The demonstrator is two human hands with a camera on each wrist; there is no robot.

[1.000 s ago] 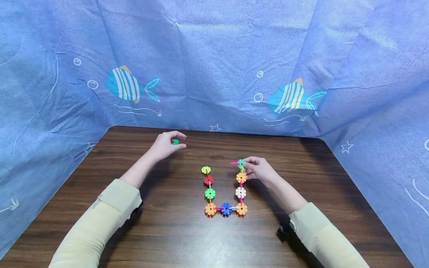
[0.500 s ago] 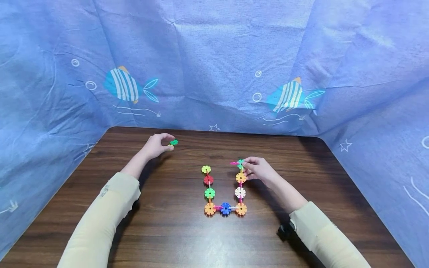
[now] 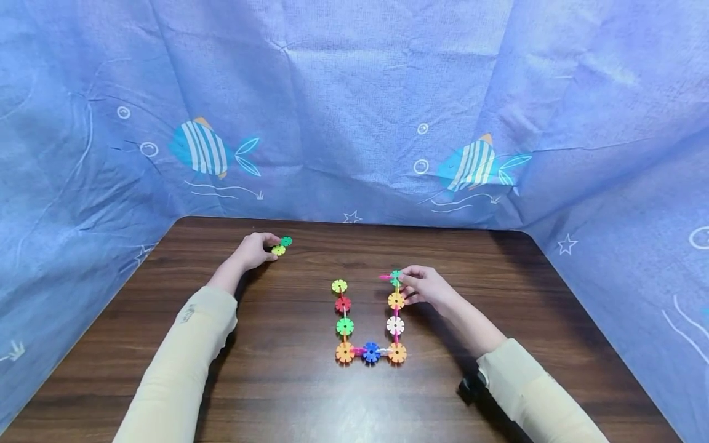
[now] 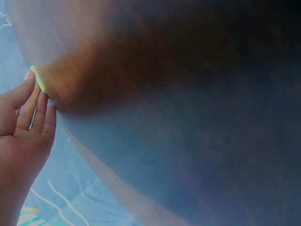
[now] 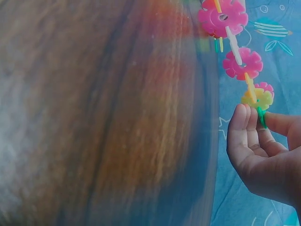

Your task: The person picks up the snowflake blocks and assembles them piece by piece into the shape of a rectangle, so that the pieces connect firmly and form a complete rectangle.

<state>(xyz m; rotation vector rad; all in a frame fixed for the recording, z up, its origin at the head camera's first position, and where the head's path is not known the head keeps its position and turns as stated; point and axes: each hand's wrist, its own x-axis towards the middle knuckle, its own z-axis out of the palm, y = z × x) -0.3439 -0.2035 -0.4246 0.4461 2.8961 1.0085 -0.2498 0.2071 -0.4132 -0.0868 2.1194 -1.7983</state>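
At the back left, my left hand (image 3: 252,251) pinches a yellow snowflake disc (image 3: 279,250) at its edge. In the left wrist view the same yellow disc (image 4: 38,79) shows edge-on between thumb and fingertips. Right beside it lies a green snowflake disc (image 3: 285,241). My right hand (image 3: 426,286) pinches the green disc (image 3: 396,277) topping the right side of a U-shaped chain of linked discs. A pink disc (image 3: 384,277) sticks out leftward from that green one. Seen from the right wrist, the green disc (image 5: 262,117) sits between thumb and fingers.
The chain's left side ends in a yellow disc (image 3: 340,286); orange discs (image 3: 345,352) and a blue disc (image 3: 372,352) form its base. It lies on a dark wooden table (image 3: 288,394). A blue fish-patterned cloth (image 3: 343,123) hangs behind and at both sides.
My left hand has moved left and slightly nearer, from loosely around the green disc to pinching the yellow one. The right hand keeps its hold on the chain. The head view has tilted slightly.
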